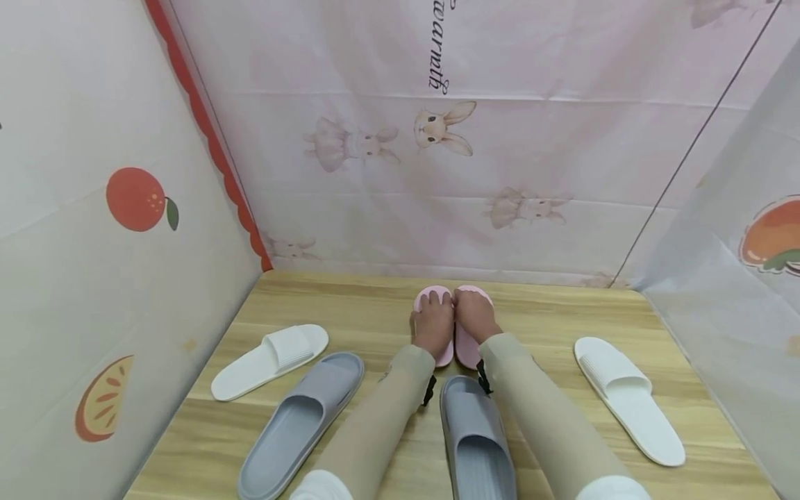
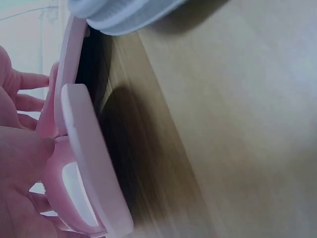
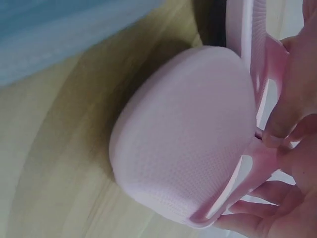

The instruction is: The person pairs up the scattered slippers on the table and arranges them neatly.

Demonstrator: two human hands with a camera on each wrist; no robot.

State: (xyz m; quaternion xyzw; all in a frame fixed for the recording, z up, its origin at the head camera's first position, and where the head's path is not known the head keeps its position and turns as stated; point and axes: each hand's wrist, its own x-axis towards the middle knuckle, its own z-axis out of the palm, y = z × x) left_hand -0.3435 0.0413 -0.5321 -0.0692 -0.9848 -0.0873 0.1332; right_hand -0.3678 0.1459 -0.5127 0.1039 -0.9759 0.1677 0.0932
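Observation:
Two pink slippers stand side by side against the back wall, toes toward it. My left hand (image 1: pixel 434 325) grips the left pink slipper (image 1: pixel 444 357) by its strap. Over the other strap, my right hand (image 1: pixel 476 316) holds the right pink slipper (image 1: pixel 465 351), thumb on the inner edge and fingers around the outer side in the right wrist view. The two hands are close together, and the slippers' inner edges nearly meet. Dark shadow shows beneath both soles in the wrist views. The patterned footbed (image 3: pixel 183 134) of the right slipper is bare toward the heel.
A grey slipper (image 1: pixel 480 458) lies between my forearms, just behind the pink pair. Another grey slipper (image 1: pixel 275 444) and a white slipper (image 1: pixel 246 375) lie angled at left. One more white slipper (image 1: pixel 646 417) lies at right. Printed sheets wall in the wood-patterned floor (image 1: pixel 550 319).

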